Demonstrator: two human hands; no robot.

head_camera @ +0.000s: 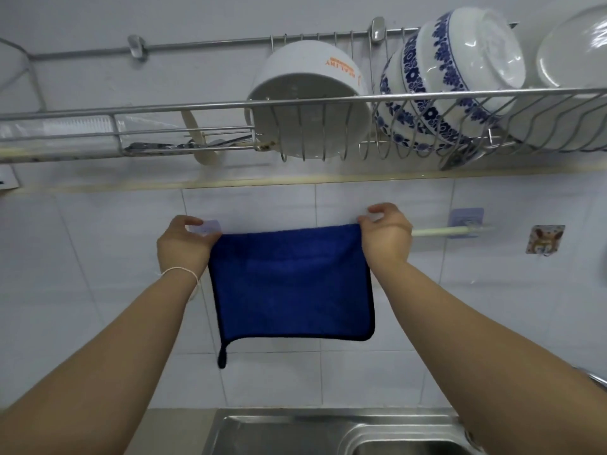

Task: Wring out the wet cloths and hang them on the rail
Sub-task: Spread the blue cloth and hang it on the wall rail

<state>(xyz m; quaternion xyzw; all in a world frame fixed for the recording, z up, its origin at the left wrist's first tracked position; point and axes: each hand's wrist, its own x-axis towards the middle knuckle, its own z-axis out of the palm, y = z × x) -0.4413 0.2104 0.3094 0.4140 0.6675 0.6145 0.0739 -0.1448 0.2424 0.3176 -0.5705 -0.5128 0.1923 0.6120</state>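
Left hand point(184, 244) pinching blue cloth point(290, 284) top-left corner | right hand point(386, 234) pinching top-right corner | cloth draped between them over rail point(440, 231)

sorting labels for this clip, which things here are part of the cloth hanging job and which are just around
In the job: blue cloth, rail, left hand, right hand.

Just around: dish rack, white pot, blue-patterned bowls, sink.

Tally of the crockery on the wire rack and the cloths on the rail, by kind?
Blue-and-white patterned bowls: 2
Plain white pot with orange lettering: 1
White plate, partly cut off: 1
Blue cloth: 1
Total: 5
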